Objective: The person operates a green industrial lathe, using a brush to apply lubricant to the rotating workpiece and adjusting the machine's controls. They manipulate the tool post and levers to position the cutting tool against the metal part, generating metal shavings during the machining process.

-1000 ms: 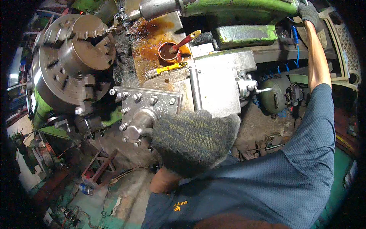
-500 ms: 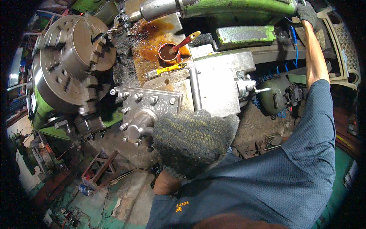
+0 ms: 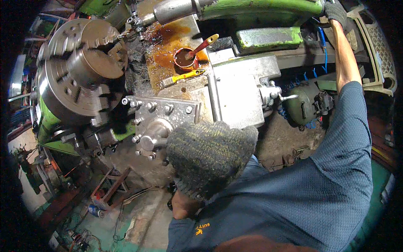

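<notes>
My left hand (image 3: 212, 157), in a thick grey knitted glove, lies curled over the right side of the lathe's square tool post (image 3: 178, 112). A stub from the tool post's round hub (image 3: 153, 137) runs under the glove; the fingertips are hidden. Far off at the upper right, my gloved right hand (image 3: 336, 15) is closed at the end of the green tailstock (image 3: 268, 9), around its handwheel, which shows only in part. At the left the large steel chuck (image 3: 71, 92) is blurred; a drill bit (image 3: 122, 35) points toward it from the tailstock side.
Behind the tool post, a red-rimmed can (image 3: 184, 66) of dark liquid holds a red-handled brush (image 3: 208, 43). A yellow-handled brush (image 3: 184, 77) lies beside it on the oily plate (image 3: 161, 54) with metal chips. A crank handle (image 3: 289, 97) sticks out at the right.
The chuck's jaws sit at different angles and are smeared, so it is turning. My left hand has shifted slightly left and down; my right hand stays at the tailstock end.
</notes>
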`<state>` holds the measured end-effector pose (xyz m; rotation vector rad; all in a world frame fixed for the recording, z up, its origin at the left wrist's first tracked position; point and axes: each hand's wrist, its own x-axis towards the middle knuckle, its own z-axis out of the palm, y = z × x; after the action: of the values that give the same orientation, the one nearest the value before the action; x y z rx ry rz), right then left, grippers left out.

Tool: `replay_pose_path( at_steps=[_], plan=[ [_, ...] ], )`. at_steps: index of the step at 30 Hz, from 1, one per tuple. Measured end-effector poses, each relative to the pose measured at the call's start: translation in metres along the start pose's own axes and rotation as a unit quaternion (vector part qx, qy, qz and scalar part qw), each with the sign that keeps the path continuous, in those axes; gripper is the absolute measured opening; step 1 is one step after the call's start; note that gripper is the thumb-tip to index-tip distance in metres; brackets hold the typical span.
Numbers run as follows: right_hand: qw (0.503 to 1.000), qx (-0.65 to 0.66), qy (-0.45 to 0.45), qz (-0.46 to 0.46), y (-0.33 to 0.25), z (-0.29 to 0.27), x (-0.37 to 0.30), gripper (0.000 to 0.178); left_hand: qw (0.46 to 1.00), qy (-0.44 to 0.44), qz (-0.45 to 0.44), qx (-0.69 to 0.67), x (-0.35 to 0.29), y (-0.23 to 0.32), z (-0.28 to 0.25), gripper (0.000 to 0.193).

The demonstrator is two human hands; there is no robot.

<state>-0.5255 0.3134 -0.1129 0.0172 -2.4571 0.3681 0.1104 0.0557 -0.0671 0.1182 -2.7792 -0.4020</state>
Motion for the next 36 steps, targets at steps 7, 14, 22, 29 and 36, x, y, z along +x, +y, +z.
replay_pose_path(
  at_steps=[7, 14, 22, 29, 36],
  plan=[
    [0.975, -0.180, -0.105, -0.076, 0.043, 0.026, 0.071, 0.059, 1.000, 0.008, 0.002, 0.008, 0.002, -0.004, 0.002, 0.018],
    [0.990, -0.071, -0.118, 0.023, 0.026, 0.013, 0.044, 0.056, 0.999, 0.041, -0.015, 0.025, 0.015, -0.003, 0.022, 0.018],
    [0.993, -0.090, -0.077, 0.022, 0.072, 0.019, 0.054, 0.057, 0.997, 0.067, 0.007, 0.049, 0.033, -0.008, 0.030, 0.018],
    [0.968, 0.184, -0.169, -0.033, 0.070, -0.009, 0.016, 0.051, 0.993, 0.083, 0.011, 0.083, 0.071, -0.002, 0.023, 0.019],
    [0.989, -0.005, -0.146, -0.005, 0.177, 0.038, -0.042, 0.057, 0.993, 0.114, 0.012, 0.028, 0.102, 0.018, 0.007, 0.017]
  ],
)
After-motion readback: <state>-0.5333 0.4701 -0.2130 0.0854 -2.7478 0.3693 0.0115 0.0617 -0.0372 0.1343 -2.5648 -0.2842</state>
